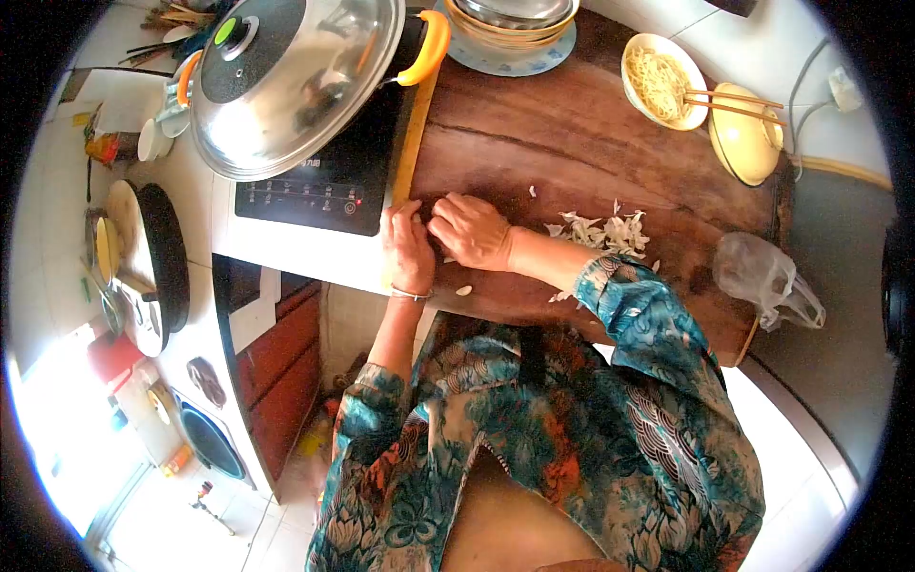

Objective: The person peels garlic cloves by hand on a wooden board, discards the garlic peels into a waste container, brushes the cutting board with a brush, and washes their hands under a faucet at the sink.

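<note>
At the left edge of the dark wooden board (562,124), my left hand (408,250) and my right hand (472,232) are close together, fingers curled inward. Whatever lies between their fingertips is too small or hidden to make out. A heap of pale, thin peelings (605,232) lies on the board to the right, partly behind my right forearm. One small pale clove-like piece (464,290) sits near the board's front edge, just below my right hand.
A large lidded pan (295,86) stands on the black cooktop (315,191) at the upper left. Stacked plates (510,57), a noodle bowl (658,84) with chopsticks (734,99), and a yellow bowl (745,143) stand behind. A clear plastic bag (762,276) lies right.
</note>
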Tool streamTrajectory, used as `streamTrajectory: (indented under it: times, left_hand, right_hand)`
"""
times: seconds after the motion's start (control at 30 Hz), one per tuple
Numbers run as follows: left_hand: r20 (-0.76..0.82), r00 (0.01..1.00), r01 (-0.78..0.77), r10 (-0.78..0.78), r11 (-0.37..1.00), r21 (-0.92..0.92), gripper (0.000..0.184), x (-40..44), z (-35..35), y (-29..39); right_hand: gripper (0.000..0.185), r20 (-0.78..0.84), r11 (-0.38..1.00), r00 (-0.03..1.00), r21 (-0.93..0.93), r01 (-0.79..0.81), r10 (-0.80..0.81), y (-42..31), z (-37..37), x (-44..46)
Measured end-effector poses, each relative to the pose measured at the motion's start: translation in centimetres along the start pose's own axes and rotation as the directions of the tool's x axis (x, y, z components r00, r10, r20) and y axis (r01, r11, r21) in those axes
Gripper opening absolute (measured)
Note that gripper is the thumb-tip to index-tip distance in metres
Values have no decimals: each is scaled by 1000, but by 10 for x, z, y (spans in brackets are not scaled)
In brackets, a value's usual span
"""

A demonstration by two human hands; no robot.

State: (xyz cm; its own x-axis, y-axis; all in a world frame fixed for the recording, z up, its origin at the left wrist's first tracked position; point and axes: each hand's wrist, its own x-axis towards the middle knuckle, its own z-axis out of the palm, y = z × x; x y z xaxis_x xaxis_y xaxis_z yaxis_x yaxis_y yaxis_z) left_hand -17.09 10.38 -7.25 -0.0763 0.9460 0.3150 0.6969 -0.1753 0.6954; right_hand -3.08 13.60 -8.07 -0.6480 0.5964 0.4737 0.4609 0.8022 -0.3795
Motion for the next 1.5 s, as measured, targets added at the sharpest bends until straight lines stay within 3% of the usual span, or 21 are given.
streamTrajectory:
  times: [0.07,0.23,0.33,0.43,0.47,0.5,0.53,0.57,0.6,0.63,0.7,0.8,0.9,0.93,1.1,1.23,1.27,1.3,1.37,1.47,1.5]
  left_hand:
    - [-1,998,-60,60,996,59,24,-2,4,-5]
    - [9,1000,-5,4,998,65,23,-2,8,-2]
    - [11,1000,12,-13,998,68,21,-3,9,-3]
    - [2,1000,9,-9,997,77,20,-4,10,-5]
    - [-4,1000,8,-7,997,73,19,-4,11,-6]
    - [-6,1000,8,-8,997,72,19,-5,10,-6]
    - [-14,1000,-15,17,996,92,18,-4,11,-7]
    - [-24,1000,1,1,997,77,20,-5,12,-7]
    - [-29,1000,5,-3,998,63,21,-3,10,-4]
    - [-36,999,4,-2,999,43,22,-1,9,-2]
    - [-45,999,5,-3,999,49,23,-4,10,-4]
    - [-61,998,-29,32,998,52,25,-2,13,-7]
    - [-54,998,-18,21,998,54,19,-3,13,-6]
    - [-37,999,-17,20,998,62,25,-4,12,-6]
    - [-30,999,-25,28,997,67,24,-5,14,-5]
    - [-10,999,-42,43,995,89,24,0,11,-1]
    - [-9,999,-43,44,994,102,24,-1,12,-2]
    - [-9,999,-44,45,992,114,24,-1,13,-2]
    - [14,999,-31,29,989,144,24,1,11,1]
    - [17,999,-42,40,989,139,24,0,13,-3]
    - [21,999,-34,32,989,141,24,0,12,-2]
  right_hand:
    - [12,11,999,999,-1,47,-47,-3,-4,-5]
    - [14,95,995,990,19,102,-103,1,-7,-8]
    - [15,79,987,990,124,104,-114,8,-6,-5]
    - [14,4,956,997,286,-71,73,8,-6,0]
    - [11,-12,889,972,407,-210,236,6,-7,2]
    - [14,91,742,904,539,-398,419,3,-11,5]
    - [17,337,447,745,633,-632,576,4,-20,12]
    - [19,284,296,710,764,-574,645,6,-14,13]
    - [18,251,270,684,785,-558,685,12,-14,12]
    - [17,334,65,591,832,-551,735,11,-24,16]
    - [15,465,-302,540,880,-366,701,18,-27,11]
    - [13,516,-486,473,852,-196,714,24,-35,3]
    - [14,456,-464,475,879,-109,753,28,-48,2]
    - [11,428,-444,447,893,-76,785,30,-52,3]
    - [12,200,-315,459,930,189,866,74,-80,10]
    - [14,79,-143,266,962,231,961,125,-107,31]
    - [14,26,-120,321,953,277,947,142,-108,28]
    - [17,-13,-57,230,954,294,973,153,-110,34]
    - [13,-91,-32,270,907,420,959,203,-95,21]
    - [18,-182,167,0,900,404,983,232,-84,44]
    - [18,-137,132,-10,926,355,990,225,-88,51]
